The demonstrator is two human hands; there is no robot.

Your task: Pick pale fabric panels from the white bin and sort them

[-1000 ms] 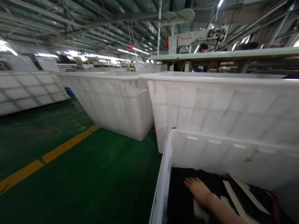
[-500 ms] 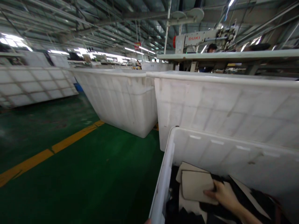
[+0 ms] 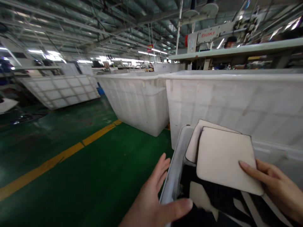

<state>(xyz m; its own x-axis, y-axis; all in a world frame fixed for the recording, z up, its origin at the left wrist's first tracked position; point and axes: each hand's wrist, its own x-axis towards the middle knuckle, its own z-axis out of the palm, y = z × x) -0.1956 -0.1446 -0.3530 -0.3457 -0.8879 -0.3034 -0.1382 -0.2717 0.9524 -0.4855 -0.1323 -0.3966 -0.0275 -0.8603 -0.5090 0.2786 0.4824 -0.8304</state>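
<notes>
Right hand (image 3: pixel 274 186), at near right: grip closed on a stack of cream panels (image 3: pixel 224 157), fingers lying across the top panel's near right corner. The stack is held tilted above the near bin (image 3: pixel 176 164), its far edge towards the large bin (image 3: pixel 236 101) behind. A second panel shows under the top one at the stack's left edge.

Left hand (image 3: pixel 153 195), at near centre: grip wide, fingers spread outside the near bin's left rim, thumb reaching over the rim towards the dark fabric (image 3: pixel 213 195) inside. Pale strips lie on that fabric.

Surroundings: green floor (image 3: pixel 82 176) with a yellow line (image 3: pixel 71 151) on the left; another white bin (image 3: pixel 137 101) further back; a desk (image 3: pixel 236 52) carrying a sewing machine (image 3: pixel 213 33) at far right, a person partly visible behind it.
</notes>
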